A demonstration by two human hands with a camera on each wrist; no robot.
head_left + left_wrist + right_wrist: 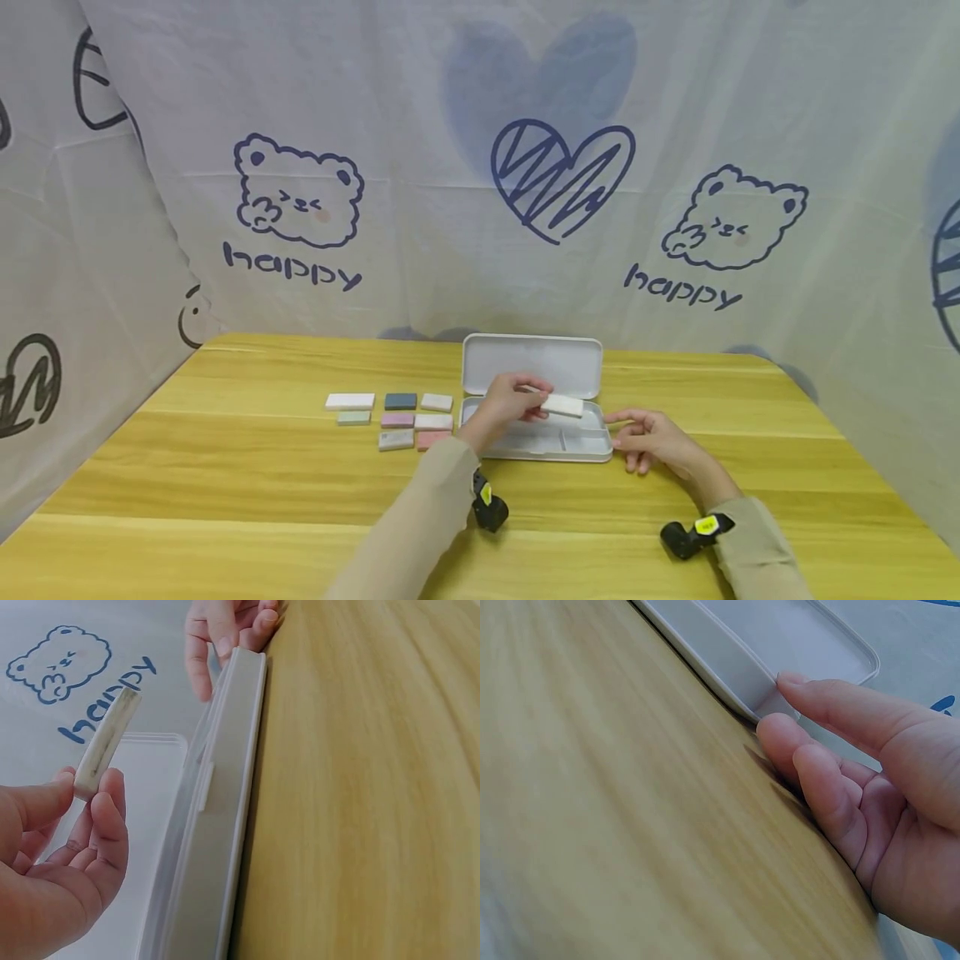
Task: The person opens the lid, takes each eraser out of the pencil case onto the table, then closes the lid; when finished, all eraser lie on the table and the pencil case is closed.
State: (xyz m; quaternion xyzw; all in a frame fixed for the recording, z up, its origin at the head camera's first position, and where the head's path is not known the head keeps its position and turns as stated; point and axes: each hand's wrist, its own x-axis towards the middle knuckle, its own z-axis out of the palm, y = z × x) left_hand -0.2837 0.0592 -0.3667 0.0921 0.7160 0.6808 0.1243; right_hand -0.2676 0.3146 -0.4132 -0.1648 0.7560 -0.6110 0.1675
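My left hand [513, 398] pinches a white eraser [562, 405] by one end, thumb against fingertips. In the left wrist view the eraser [109, 742] is a slim bar with a dark smudge along its side, tilted up. It is held over a white pencil case [525, 456], whose hinged lid [532, 360] stands up at the back. Low dividers split the case's tray into compartments. At the case's right end is my right hand [652, 439], its loosely bent fingers right at the rim. The right wrist view shows fingertips [784, 733] beside the case's corner [761, 705].
Left of the case, several small blocks lie in loose rows on the wooden table [225, 500], among them a dark blue block [401, 402], a purple block [397, 421] and a pink block [431, 440]. A printed cloth [427, 250] hangs behind the table.
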